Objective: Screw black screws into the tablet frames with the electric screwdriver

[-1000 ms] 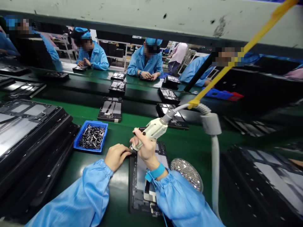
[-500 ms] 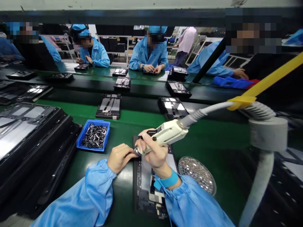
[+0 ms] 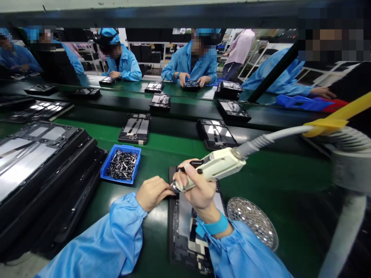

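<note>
My right hand [image 3: 201, 189] is wrapped round a cream electric screwdriver [image 3: 223, 164], which leans with its nose down to the left and its grey cable leading up to the right. Its nose meets the upper left edge of an opened tablet [image 3: 185, 216] lying on the green bench. My left hand [image 3: 153, 191] is closed in a pinch at that same edge, fingertips against the screwdriver's nose; whatever they hold is hidden. A round dish of small screws [image 3: 252, 220] lies right of the tablet. Beyond my left hand stands a blue bin [image 3: 103, 173] of small black and silver parts.
Stacked tablet housings [image 3: 43, 154] fill the left side. Two more open tablets [image 3: 135, 129] [image 3: 217, 133] lie ahead of me. A thick grey post [image 3: 344, 224] and a yellow strap [image 3: 353, 112] stand at right. Co-workers in blue sit across the line; a dark beam [image 3: 150, 19] crosses overhead.
The whole view has shifted, so things appear farther right. My hands and the screwdriver keep their place at the tablet's edge. The middle co-worker's hands have moved apart, now gripping a device's sides.
</note>
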{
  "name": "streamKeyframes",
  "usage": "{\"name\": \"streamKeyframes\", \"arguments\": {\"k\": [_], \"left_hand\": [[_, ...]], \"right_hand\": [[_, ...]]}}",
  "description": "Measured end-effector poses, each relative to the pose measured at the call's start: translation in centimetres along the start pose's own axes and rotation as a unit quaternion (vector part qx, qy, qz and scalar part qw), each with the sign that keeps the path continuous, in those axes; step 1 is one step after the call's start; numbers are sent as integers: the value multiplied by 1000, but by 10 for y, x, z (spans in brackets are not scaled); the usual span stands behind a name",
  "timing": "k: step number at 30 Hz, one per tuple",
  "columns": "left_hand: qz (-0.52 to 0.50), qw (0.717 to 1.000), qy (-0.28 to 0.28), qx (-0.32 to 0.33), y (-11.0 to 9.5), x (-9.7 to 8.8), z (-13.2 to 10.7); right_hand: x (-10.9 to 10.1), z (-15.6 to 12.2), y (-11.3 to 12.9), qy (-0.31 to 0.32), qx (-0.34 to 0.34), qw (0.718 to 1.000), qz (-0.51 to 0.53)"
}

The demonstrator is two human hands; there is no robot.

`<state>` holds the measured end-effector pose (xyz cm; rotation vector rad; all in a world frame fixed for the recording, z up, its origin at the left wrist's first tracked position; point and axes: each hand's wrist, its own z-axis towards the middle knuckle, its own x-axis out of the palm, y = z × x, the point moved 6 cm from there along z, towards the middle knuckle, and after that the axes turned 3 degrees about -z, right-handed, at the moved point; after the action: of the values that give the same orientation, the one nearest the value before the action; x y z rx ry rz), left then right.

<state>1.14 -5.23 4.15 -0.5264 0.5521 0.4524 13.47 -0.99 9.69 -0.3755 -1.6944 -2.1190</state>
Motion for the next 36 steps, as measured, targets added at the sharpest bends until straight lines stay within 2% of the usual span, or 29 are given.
{"name": "streamKeyframes", "arguments": {"k": [8, 15, 36], "left_hand": [[72, 996, 34, 41, -3, 0, -2], [95, 992, 31, 73, -6, -2, -1], [100, 989, 20, 108, -11, -7, 2]], "right_hand": [[-1, 3, 3, -26, 0, 999, 22], [0, 2, 2, -23, 27, 999, 8], [-4, 0, 1, -28, 32, 999, 13]]}}
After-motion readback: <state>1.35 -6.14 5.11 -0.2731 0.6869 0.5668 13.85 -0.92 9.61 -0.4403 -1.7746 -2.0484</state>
